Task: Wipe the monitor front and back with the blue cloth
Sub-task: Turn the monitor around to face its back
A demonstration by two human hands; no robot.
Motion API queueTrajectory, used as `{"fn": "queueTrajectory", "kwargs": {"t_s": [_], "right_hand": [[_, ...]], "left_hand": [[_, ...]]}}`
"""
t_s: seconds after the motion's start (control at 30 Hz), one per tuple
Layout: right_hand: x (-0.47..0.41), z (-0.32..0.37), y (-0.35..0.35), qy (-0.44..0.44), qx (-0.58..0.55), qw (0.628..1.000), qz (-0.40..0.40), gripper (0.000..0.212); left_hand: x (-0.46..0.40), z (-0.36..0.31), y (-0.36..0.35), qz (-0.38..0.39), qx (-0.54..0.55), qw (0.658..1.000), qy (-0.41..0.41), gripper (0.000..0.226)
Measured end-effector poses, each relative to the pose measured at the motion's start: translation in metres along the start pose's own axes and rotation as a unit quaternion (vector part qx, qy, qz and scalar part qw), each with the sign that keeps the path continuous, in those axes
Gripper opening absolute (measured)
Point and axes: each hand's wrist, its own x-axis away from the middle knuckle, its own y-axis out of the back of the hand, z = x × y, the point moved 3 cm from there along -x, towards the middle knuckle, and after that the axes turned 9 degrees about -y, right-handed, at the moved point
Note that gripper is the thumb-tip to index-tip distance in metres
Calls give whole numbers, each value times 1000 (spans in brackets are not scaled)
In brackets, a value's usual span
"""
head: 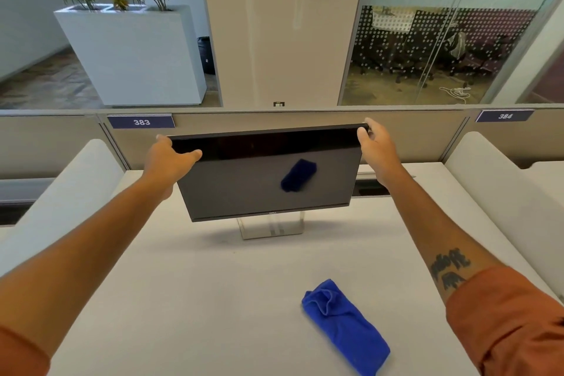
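Observation:
A black monitor stands on a silver stand at the middle of the white desk, its dark screen facing me and tilted. My left hand grips its upper left corner, thumb across the front of the screen. My right hand grips the upper right corner, fingers curled over the top edge. The blue cloth lies crumpled on the desk near the front right, apart from both hands. Its reflection shows in the screen.
The white desk has padded side dividers left and right and a grey partition behind the monitor with tags 383 and 384. A cable slot sits in the desk behind my right hand. Planters and glass walls stand beyond.

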Motion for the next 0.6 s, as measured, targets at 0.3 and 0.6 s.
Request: {"fn": "queueTrajectory", "kwargs": {"t_s": [0.3,0.6], "right_hand": [[3,-11,13,12,-17,1000,-17,41],[37,-19,40,52,12,998,-37,34]], "left_hand": [[-6,3,4,37,31,999,-5,90],[-35,-2,3,90,65,994,-16,54]]}}
